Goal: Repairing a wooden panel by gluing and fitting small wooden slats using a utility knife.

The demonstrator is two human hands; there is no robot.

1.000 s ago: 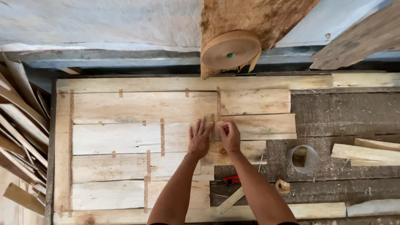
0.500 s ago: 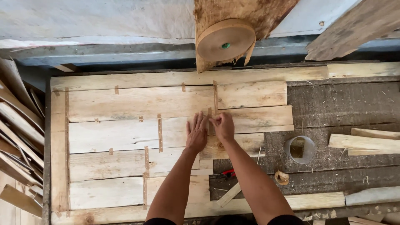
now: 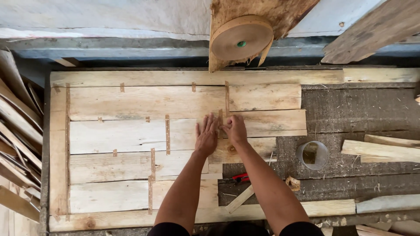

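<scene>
1. Head view looks straight down on a desk (image 3: 350, 109) carrying a sheet of thin wood veneer strips (image 3: 144, 105) joined by short brown tape strips (image 3: 167, 133).
2. Left hand (image 3: 206, 135) lies flat on the veneer, fingers together and extended, holding nothing.
3. Right hand (image 3: 235, 129) presses down just beside it, fingers curled onto a vertical tape strip (image 3: 220, 119) between the two hands; whether they pinch the tape I cannot tell.
4. Beyond the fingertips, a roll of brown tape (image 3: 241, 38) hangs at the far edge.
5. Right of the fingers, well apart, stands a small metal cup (image 3: 312, 154); nearer the wrists lie red-handled pliers (image 3: 238, 177).
6. Judging by the layout, most seams left of the fingers are already taped, while the lower right corner remains unfilled, so the sheet looks well advanced but unfinished.
</scene>
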